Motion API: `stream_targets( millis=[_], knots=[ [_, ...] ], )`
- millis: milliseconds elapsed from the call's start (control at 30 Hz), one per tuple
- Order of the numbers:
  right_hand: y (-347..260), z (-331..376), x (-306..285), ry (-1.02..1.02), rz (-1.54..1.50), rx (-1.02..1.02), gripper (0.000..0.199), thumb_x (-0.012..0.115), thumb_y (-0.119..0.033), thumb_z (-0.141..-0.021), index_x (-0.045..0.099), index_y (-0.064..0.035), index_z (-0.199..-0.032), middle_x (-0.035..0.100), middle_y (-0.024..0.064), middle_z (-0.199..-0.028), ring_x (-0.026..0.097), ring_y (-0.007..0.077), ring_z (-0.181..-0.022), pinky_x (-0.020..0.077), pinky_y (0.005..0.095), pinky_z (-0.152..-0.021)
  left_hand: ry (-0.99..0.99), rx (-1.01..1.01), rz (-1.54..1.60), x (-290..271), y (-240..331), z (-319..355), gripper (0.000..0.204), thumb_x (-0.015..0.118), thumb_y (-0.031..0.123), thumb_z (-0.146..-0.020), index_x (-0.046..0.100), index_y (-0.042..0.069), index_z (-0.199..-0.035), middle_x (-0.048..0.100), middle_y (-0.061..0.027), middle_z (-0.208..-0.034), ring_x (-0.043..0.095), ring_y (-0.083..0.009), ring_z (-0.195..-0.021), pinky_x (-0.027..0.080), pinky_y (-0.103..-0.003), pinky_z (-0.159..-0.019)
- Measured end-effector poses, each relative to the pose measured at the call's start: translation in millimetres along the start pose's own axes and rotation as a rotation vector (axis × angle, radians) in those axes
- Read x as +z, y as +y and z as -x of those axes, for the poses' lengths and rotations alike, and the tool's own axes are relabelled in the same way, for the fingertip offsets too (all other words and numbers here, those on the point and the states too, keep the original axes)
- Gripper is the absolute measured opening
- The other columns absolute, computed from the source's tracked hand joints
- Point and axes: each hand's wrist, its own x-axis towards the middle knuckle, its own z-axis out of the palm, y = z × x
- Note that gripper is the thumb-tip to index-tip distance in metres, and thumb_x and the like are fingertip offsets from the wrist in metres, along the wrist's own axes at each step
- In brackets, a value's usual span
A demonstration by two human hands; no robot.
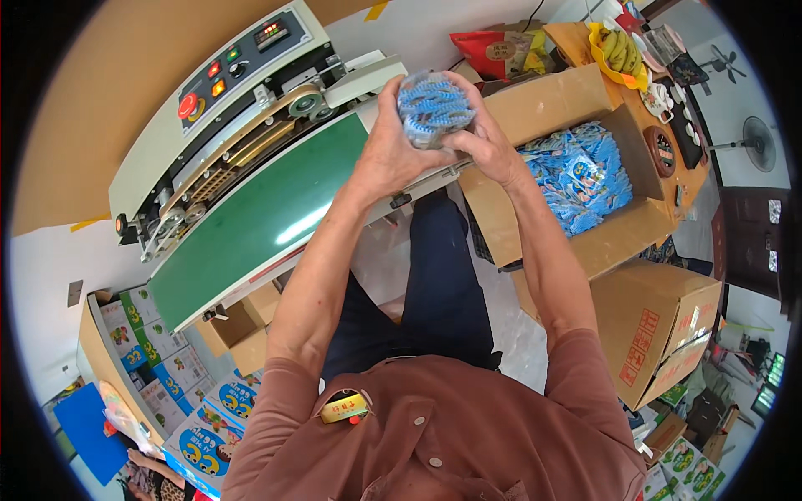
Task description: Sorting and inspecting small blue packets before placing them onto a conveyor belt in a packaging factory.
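Both my hands are raised over the far right end of the green conveyor belt (251, 213) of a sealing machine. Between them they grip a bundle of small blue-and-white packets (434, 104), seemingly wrapped in clear plastic. My left hand (387, 150) curls round its left side, and my right hand (491, 142) round its right, thumb across the lower edge. The fingertips behind the bundle are hidden. Just right of my right hand stands an open cardboard box (547, 96) filled with loose blue packets (576, 175).
The machine's control panel (242, 71) with a red stop button is at the far left. A closed carton (652, 326) stands at right. Printed boxes (205, 442) are stacked lower left. A wooden table (689, 171) at far right bears bananas (620, 52); a fan (756, 142) stands beyond.
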Motion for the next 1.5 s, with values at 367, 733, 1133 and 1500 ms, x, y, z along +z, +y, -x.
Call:
stream_targets(
  millis=[367,733,1133,1500],
  knots=[
    [-14,5,2,-0.026,-0.056,0.109,0.06,0.072,-0.013,-0.081,0.048,-0.0008,-0.135,0.06,0.0076,-0.122,0.056,0.0147,-0.112,0.0432,0.0316,-0.102,0.151,-0.037,0.171,18,-2,1,0.056,0.087,0.007,-0.069,0.061,0.0,-0.118,0.07,-0.0065,-0.107,0.066,-0.0143,-0.097,0.053,-0.03,-0.089],
    [-42,70,107,-0.054,-0.282,0.117,0.048,0.077,-0.017,-0.087,0.056,0.0007,-0.126,0.067,0.0056,-0.111,0.063,0.0115,-0.099,0.0513,0.0284,-0.088,0.049,-0.412,0.942,-33,44,136,0.06,0.082,0.003,-0.072,0.057,0.003,-0.127,0.067,-0.0085,-0.115,0.066,-0.0194,-0.104,0.054,-0.034,-0.091],
    [-21,125,203,0.107,-0.233,0.19,0.045,0.078,-0.015,-0.087,0.057,0.0017,-0.123,0.067,0.0062,-0.112,0.063,0.0107,-0.097,0.0504,0.0274,-0.087,0.424,-0.168,0.893,-58,30,226,0.058,0.078,-0.004,-0.075,0.055,0.002,-0.128,0.065,-0.009,-0.118,0.065,-0.0216,-0.107,0.054,-0.035,-0.093],
    [-16,129,237,-0.006,-0.322,0.03,0.044,0.074,-0.02,-0.091,0.056,0.0016,-0.124,0.064,0.0077,-0.116,0.06,0.0132,-0.105,0.0459,0.0285,-0.095,0.495,-0.2,0.933,-60,20,266,0.057,0.075,-0.005,-0.075,0.054,0.002,-0.128,0.065,-0.0094,-0.118,0.065,-0.0215,-0.106,0.055,-0.036,-0.091]
  ],
)
